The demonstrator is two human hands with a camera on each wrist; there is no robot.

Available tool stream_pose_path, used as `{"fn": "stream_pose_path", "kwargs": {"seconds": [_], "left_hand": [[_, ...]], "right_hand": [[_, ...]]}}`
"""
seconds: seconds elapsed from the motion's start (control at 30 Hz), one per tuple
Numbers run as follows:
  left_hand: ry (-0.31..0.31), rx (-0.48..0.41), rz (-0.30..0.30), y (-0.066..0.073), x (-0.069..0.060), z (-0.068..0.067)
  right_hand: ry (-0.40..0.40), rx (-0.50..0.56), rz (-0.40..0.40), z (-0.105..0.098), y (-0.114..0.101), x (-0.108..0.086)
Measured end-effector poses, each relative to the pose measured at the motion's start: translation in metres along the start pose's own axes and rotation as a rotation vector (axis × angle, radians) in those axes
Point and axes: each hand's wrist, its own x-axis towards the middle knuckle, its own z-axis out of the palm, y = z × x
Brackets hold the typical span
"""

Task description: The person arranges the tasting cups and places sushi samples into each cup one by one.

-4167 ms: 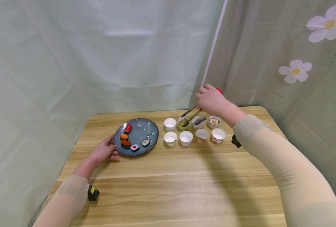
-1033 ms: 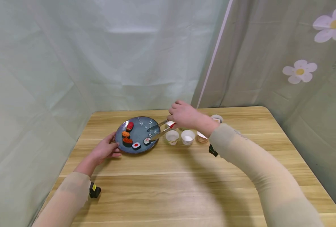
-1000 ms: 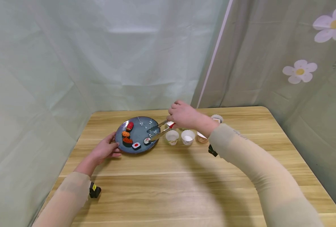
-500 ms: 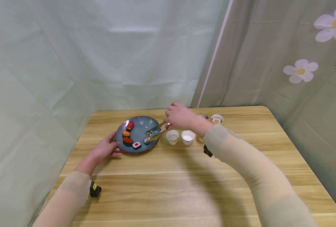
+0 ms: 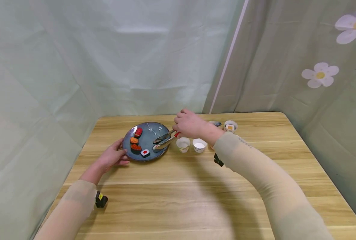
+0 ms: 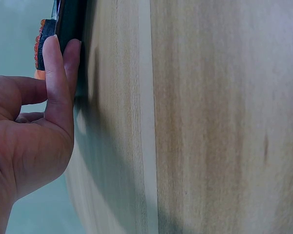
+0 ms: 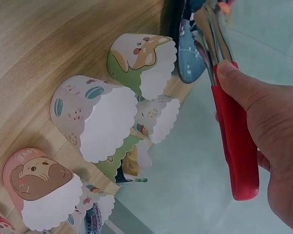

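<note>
My left hand (image 5: 113,155) holds the rim of a round blue-grey plate (image 5: 144,135) at its left side, one digit over the edge and another below. Along the plate's left and front lie toy sushi pieces: a red one (image 5: 138,132), an orange one (image 5: 134,140), a red roe-topped one (image 5: 135,148) and a small white-and-red roll (image 5: 145,152). Red-handled tongs (image 7: 234,141) are gripped in my right hand (image 5: 188,124). Their tips are low over the plate's right side, around a round sushi roll (image 5: 155,147), partly covered; whether they touch it I cannot tell.
Paper cups (image 5: 199,145) stand in two rows right of the plate, some hidden behind my right hand and arm. The far-right cup (image 5: 231,126) holds a white-and-orange piece. A green cup (image 7: 118,168) holds something yellow. Curtains hang behind the wooden table (image 5: 153,203).
My right hand has brought the tongs left from the green cup to the plate. Over the last second it has shifted slightly further left, and the tips have drawn closer together. My left hand stays put.
</note>
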Motion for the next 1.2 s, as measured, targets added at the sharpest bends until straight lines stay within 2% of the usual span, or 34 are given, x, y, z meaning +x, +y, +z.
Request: {"fn": "stream_pose_path", "kwargs": {"seconds": [0.8, 1.2], "left_hand": [[-0.013, 0.001, 0.008, -0.001, -0.001, 0.0], [-0.013, -0.013, 0.008, 0.0, -0.001, 0.0]], "right_hand": [[0.005, 0.041, 0.001, -0.003, -0.005, 0.001], [-0.034, 0.093, 0.008, -0.011, -0.007, 0.001]]}}
